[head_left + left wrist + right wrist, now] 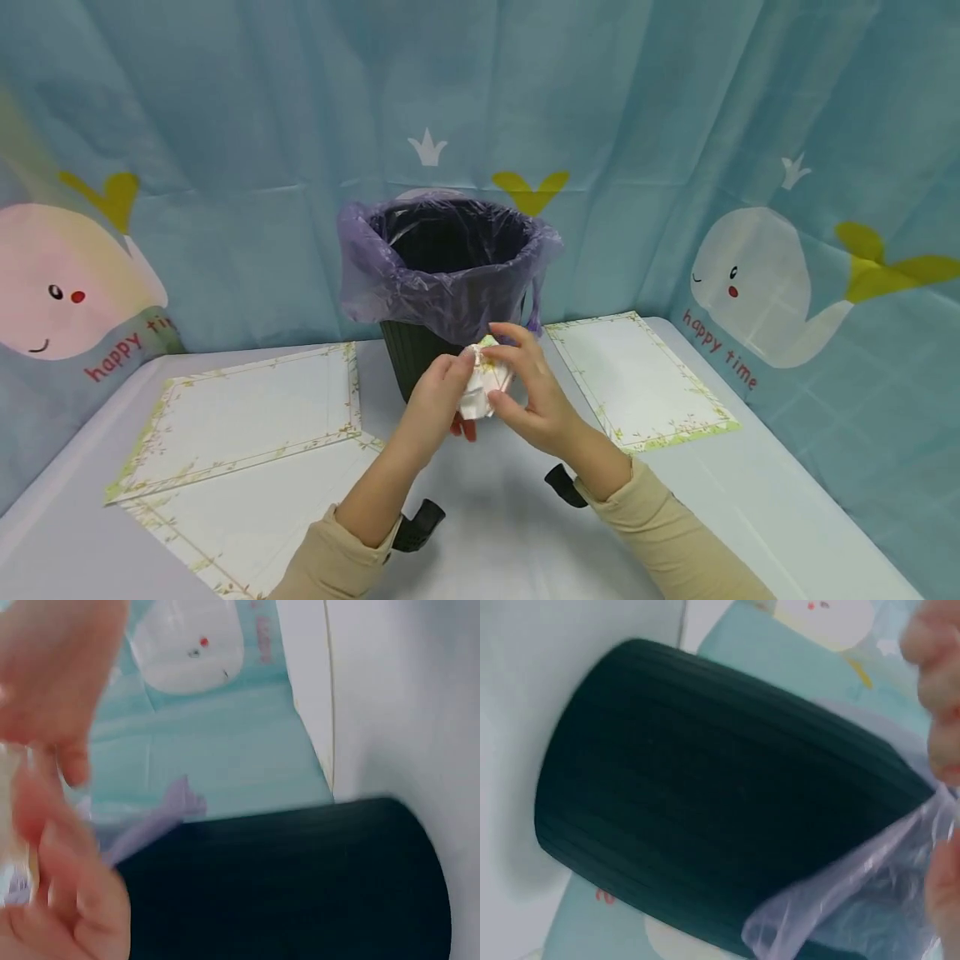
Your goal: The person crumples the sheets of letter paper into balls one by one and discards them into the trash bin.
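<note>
Both hands meet over the table, right in front of a dark ribbed trash bin (408, 358). Between them is a crumpled ball of white paper (476, 396) with a bit of yellow-green print. My left hand (433, 396) grips its left side, thumb on top and fingertips showing underneath. On the other side, my right hand (536, 400) holds it between curled fingers and thumb. In the left wrist view the paper (13, 825) shows only partly at the left edge. A purple plastic bag (450, 300) lines the bin and folds over its rim.
Two flat sheets with leafy printed borders overlap on the left, the upper sheet (255, 417) partly covering the lower sheet (262, 517). Another bordered sheet (637, 379) lies right of the bin. A blue curtain (300, 100) with whale prints hangs behind and along the sides.
</note>
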Demonstrator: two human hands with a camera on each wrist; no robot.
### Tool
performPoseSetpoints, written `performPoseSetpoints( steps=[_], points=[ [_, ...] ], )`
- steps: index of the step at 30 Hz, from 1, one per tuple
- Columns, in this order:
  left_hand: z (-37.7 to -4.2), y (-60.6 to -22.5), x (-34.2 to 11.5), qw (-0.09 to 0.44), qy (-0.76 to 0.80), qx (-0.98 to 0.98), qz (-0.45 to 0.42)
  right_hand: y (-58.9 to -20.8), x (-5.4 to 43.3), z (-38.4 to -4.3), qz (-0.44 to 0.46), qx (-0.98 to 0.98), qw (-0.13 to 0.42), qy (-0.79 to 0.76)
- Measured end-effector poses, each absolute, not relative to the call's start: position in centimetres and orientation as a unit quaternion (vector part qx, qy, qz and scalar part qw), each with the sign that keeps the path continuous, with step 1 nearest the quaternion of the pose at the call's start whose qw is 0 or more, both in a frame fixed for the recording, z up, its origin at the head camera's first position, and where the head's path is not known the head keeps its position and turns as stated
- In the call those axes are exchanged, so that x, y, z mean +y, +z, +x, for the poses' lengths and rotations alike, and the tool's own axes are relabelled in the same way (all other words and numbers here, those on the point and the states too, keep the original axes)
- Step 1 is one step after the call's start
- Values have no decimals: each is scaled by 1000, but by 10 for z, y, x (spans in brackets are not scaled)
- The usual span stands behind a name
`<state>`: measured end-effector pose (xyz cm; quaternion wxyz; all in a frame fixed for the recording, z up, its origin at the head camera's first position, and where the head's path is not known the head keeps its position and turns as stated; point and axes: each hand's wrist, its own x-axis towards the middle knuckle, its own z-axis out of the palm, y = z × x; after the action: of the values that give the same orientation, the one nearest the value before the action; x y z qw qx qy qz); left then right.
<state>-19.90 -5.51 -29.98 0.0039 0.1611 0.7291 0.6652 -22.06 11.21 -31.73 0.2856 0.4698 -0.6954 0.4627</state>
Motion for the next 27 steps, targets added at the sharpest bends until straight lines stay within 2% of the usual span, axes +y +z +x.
performPoseSetpoints(
  steps=[4, 10, 17, 23, 27],
  points=[
    [-198, -301, -46, -30, 693, 709, 126, -322, 104, -213, 404, -738, 305, 446],
    [-195, -302, -42, 2, 713, 690, 124, -325, 96, -210, 355, -771, 326, 416],
    [-194, -308, -38, 13, 725, 671, 152, -328, 91, -222, 393, -696, 352, 487],
    [-189, -315, -27, -19, 781, 610, 133, -329, 83, -229, 409, -628, 434, 499],
    [-187, -317, -21, -45, 815, 566, 116, -328, 78, -227, 402, -602, 451, 523]
  ],
)
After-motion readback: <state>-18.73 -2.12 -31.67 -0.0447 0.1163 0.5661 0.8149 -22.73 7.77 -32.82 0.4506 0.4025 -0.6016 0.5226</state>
